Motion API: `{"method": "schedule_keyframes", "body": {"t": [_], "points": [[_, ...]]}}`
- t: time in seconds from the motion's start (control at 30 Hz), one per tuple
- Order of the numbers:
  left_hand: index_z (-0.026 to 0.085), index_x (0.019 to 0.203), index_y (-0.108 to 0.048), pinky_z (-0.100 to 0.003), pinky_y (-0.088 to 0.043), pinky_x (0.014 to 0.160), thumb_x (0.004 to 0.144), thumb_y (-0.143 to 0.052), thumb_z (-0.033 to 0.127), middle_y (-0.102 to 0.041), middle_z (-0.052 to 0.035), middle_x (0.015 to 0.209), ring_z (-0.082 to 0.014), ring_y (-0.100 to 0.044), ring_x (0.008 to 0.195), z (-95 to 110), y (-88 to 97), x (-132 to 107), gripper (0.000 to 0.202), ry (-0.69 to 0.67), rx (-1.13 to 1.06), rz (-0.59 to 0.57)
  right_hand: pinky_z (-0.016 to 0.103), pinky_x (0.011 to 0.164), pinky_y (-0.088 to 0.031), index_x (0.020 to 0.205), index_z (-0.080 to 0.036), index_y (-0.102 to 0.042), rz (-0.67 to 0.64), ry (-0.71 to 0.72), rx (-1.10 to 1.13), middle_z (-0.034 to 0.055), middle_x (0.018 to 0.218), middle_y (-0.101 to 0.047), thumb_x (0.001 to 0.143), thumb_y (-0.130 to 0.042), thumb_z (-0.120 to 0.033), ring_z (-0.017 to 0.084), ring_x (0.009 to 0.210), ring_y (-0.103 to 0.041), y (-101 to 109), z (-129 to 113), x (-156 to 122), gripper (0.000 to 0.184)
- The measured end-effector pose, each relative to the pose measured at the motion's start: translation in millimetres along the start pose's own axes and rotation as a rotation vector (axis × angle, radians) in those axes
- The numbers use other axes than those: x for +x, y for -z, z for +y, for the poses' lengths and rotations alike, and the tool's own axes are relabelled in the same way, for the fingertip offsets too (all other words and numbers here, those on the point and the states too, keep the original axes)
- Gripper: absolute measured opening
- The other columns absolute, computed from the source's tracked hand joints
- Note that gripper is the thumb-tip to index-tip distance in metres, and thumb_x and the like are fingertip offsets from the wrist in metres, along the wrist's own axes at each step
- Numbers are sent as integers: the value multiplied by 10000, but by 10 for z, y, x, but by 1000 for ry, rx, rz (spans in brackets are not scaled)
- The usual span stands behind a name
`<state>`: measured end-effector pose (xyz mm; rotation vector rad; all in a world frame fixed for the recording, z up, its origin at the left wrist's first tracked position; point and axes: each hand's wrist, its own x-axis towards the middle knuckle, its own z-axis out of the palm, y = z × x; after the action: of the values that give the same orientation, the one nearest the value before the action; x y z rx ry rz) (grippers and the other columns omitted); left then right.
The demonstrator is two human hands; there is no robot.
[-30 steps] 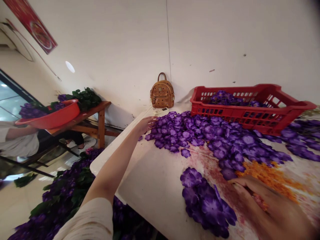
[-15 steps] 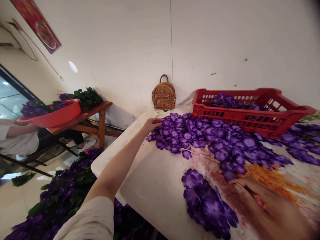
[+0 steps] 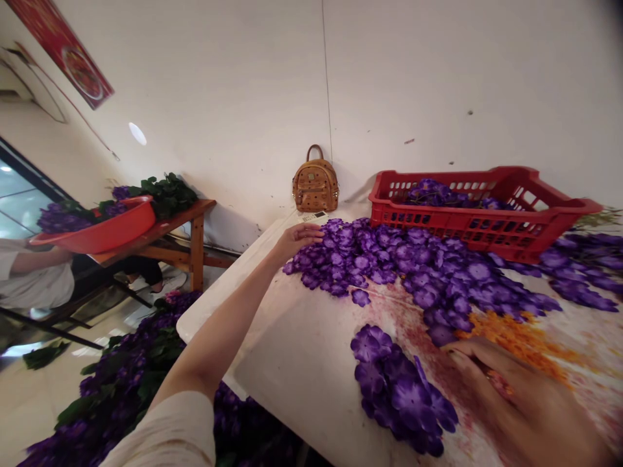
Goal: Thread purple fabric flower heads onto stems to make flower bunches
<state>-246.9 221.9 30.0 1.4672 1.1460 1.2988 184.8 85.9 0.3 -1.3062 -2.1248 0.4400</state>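
My left hand (image 3: 296, 240) reaches to the far left end of a spread of purple artificial flower petals (image 3: 428, 266), its fingers stretched out and resting at the petals' edge. On the right, my right hand (image 3: 525, 402) is curled, thumb and forefinger closed together beside a pile of small orange flower centres (image 3: 511, 334). Orange-pink bits show inside its curled fingers. A separate heap of purple petals (image 3: 403, 395) lies on the white table (image 3: 292, 363) between my arms.
Behind the petals stands a red plastic crate (image 3: 487, 224) holding purple flowers. A brown backpack (image 3: 315, 185) leans on the wall. Purple flowers with green leaves (image 3: 121, 383) fill the floor at left. Beyond, a person sits beside a bench with a red basin (image 3: 107, 227).
The view has shifted slightly. My left fingers have straightened a little and reach further over the petals. My right hand keeps nearly the same curled pose.
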Motion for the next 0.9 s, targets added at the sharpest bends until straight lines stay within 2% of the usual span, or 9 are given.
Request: {"method": "schedule_keyframes", "body": {"t": [0.1, 0.2, 0.3, 0.37, 0.5, 0.67, 0.77, 0.87, 0.9], "points": [[169, 1190, -692, -370, -535, 956, 793, -808, 339, -761, -128, 1186, -226, -734, 1022, 28, 60, -48, 447, 15, 87, 71, 323, 705, -630, 963, -288, -780, 0, 1, -11, 42, 944, -820, 978, -514, -519, 243, 796, -790, 16, -19, 8, 353], [161, 1081, -736, -345, -531, 895, 778, -805, 337, -774, -106, 1059, -210, -711, 941, 0, 102, -75, 358, 12, 291, 153, 313, 690, -626, 942, -293, -775, -11, 10, -6, 32, 926, -816, 985, -494, -508, 235, 784, -789, 21, -36, 8, 356], [177, 992, -782, -331, -517, 848, 691, -864, 317, -771, -75, 944, -203, -674, 852, -72, 52, -92, 343, -13, 458, 113, 315, 696, -626, 939, -289, -774, -3, 19, -1, 35, 923, -816, 985, -493, -508, 236, 784, -788, 17, -31, 3, 359], [189, 914, -793, -324, -515, 811, 692, -842, 296, -765, -57, 872, -198, -658, 799, -121, 5, -92, 251, -23, 521, 111, 321, 696, -626, 943, -287, -777, -3, 18, -7, 39, 929, -818, 981, -500, -510, 241, 784, -788, 15, -19, -1, 358], [187, 879, -778, -316, -522, 791, 793, -690, 262, -758, -50, 839, -195, -663, 774, -147, 36, -71, 145, -33, 526, 202, 327, 681, -623, 941, -280, -778, -1, 0, -3, 46, 942, -818, 976, -499, -518, 249, 804, -790, 25, -33, 1, 369], [211, 815, -783, -333, -519, 882, 780, -663, 207, -758, -43, 838, -217, -670, 851, -90, 178, 24, 125, -38, 565, 271, 309, 629, -609, 867, -282, -760, 17, 7, 29, 44, 875, -806, 966, -488, -522, 236, 733, -776, 49, -135, 27, 376], [207, 870, -788, -353, -509, 935, 792, -702, 226, -763, -63, 914, -236, -667, 913, -117, 48, 251, 118, -55, 588, 288, 303, 638, -612, 864, -282, -758, -4, 9, 41, 47, 869, -807, 971, -485, -512, 234, 736, -774, 49, -168, 36, 372], [199, 932, -790, -341, -501, 971, 768, -752, 191, -774, -74, 1035, -235, -678, 985, -210, -264, 601, 169, -70, 584, 206, 300, 648, -614, 870, -273, -754, -1, 1, 35, 46, 884, -807, 982, -478, -488, 233, 761, -776, 37, -151, 33, 367], [192, 906, -790, -344, -506, 961, 733, -779, 164, -778, -76, 1001, -239, -684, 967, -246, -375, 718, 175, -62, 585, 171, 304, 667, -618, 883, -269, -754, -1, -2, 29, 47, 900, -807, 984, -481, -477, 235, 780, -778, 34, -137, 31, 358]]}}
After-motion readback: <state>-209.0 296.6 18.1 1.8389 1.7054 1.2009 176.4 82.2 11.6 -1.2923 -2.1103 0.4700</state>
